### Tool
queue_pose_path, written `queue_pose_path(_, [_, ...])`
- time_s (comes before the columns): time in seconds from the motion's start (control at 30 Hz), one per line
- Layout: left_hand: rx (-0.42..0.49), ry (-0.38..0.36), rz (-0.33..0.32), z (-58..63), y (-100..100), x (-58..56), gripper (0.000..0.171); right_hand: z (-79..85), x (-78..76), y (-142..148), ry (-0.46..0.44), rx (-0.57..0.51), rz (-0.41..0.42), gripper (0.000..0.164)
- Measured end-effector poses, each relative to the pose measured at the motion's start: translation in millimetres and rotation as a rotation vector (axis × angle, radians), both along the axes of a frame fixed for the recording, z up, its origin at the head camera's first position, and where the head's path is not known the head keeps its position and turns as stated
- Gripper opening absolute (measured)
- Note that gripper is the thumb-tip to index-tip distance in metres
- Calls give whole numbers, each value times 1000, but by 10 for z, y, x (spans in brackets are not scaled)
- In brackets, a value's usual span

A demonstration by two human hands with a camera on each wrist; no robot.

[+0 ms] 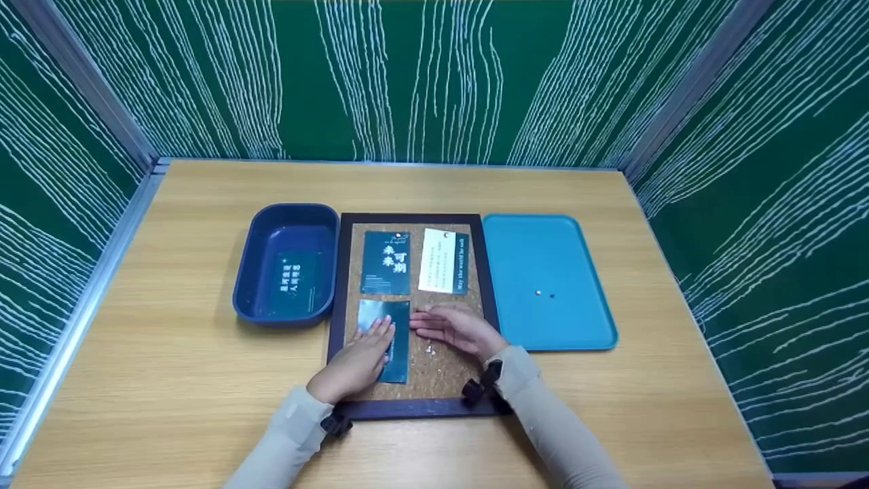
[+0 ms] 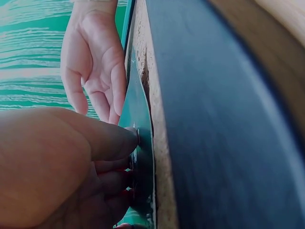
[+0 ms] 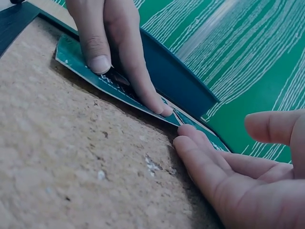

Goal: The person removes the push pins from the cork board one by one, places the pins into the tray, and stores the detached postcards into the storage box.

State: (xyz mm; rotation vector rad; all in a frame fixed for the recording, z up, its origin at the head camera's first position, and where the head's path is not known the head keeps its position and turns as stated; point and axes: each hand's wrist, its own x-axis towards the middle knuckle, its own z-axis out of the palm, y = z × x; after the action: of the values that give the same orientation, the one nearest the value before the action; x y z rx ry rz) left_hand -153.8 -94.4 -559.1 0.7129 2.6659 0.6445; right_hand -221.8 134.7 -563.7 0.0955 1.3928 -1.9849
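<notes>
A dark green card [image 1: 399, 363] lies at the lower left of a framed corkboard [image 1: 441, 384]. My left hand [image 1: 360, 356] rests on it, fingers extended and pressing its face. At the card's right edge are the straight fingertips of my right hand [image 1: 461, 329], palm turned toward the left hand. In the right wrist view, the card's near edge stands slightly off the cork, right by those fingertips. Above it, another green card [image 1: 383, 272] and a white-and-green card [image 1: 438, 265] lie on the board, each with a small round pin near its top.
Left of the board stands a deep blue box [image 1: 244, 285] with a green card [image 1: 297, 282] inside. To the right lies a flat turquoise tray [image 1: 543, 251] with two small pins [image 1: 538, 293]. Green patterned panels [image 1: 455, 81] stand around the wooden table [image 1: 170, 380].
</notes>
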Motion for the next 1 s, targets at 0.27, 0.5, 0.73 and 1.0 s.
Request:
queue_pose_path(0.27, [4,-6,4,4,-10,3,55,32,5,-56,8,56,7,39])
queue_pose_path(0.5, [-5,-4,12,4,-10,5,55,28,10,-88,36,75,0,38])
queue_pose_path(0.73, [3,12,7,-8,-8,6,54,-1,-3,-122,78,117,-3,36])
queue_pose_path(1.0, [24,21,9,-12,-8,12,54,13,-5,-143,98,135,-18,37])
